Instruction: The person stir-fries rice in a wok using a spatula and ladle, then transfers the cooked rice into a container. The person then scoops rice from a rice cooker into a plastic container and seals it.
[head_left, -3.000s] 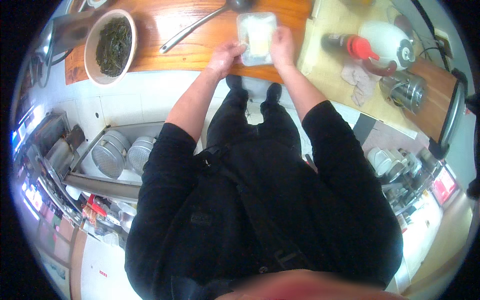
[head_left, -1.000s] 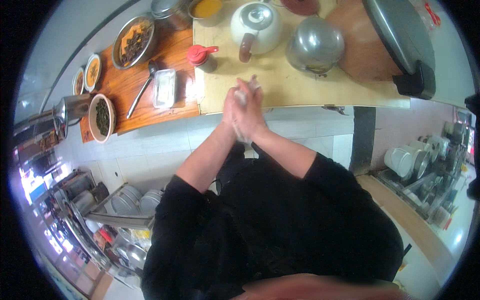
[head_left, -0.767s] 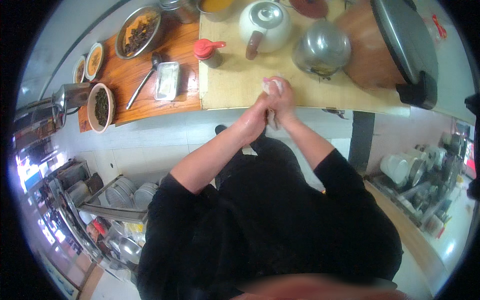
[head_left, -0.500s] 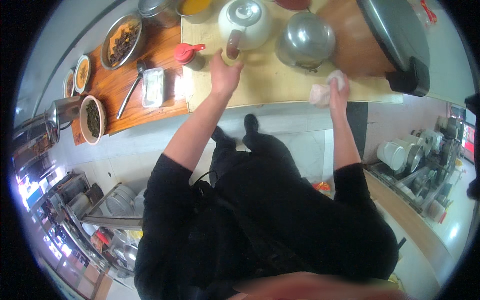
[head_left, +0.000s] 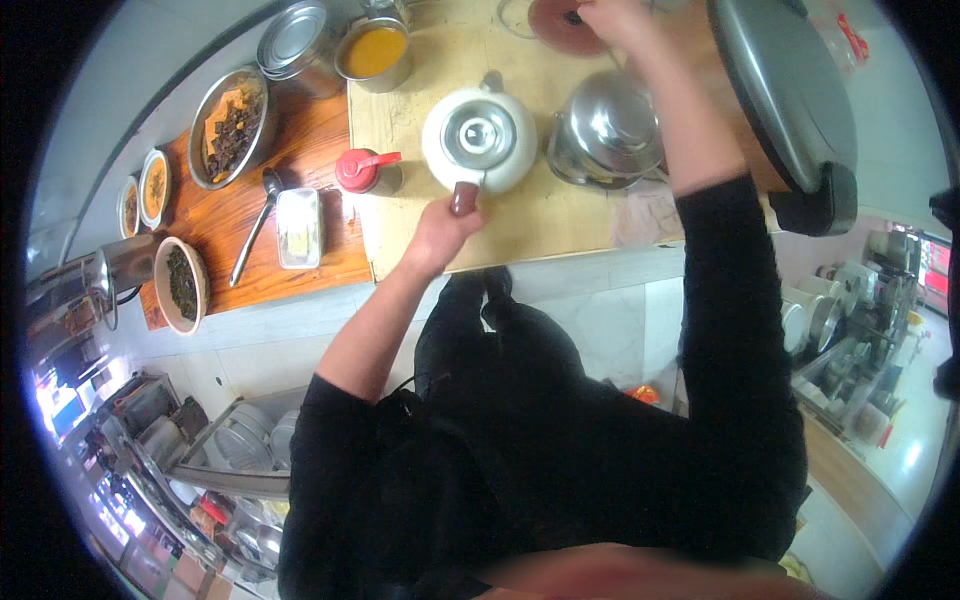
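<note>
A pale yellow surface [head_left: 560,228]; near its left edge, a white kettle [head_left: 478,135], axis running from near edge toward far; beyond and right, a dark red disc [head_left: 556,32]; left hand [head_left: 440,235], nearer the kettle, wrapped on its near-side brown handle [head_left: 464,198]; right hand [head_left: 618,20] at the disc, grip unclear.

On the counter [head_left: 560,232], the kettle [head_left: 437,140] stands between the flip-top bottle [head_left: 357,172] on its left and the metal pot [head_left: 606,125] on its right, handle in the left hand [head_left: 443,235]. A cloth [head_left: 645,217] lies before the metal pot; behind, the right hand [head_left: 615,20] is at a round disc [head_left: 562,25]. Leftward on the wooden table [head_left: 345,240] come a container [head_left: 300,264], ladle [head_left: 253,233] and bowl of leaves [head_left: 190,322].
</note>
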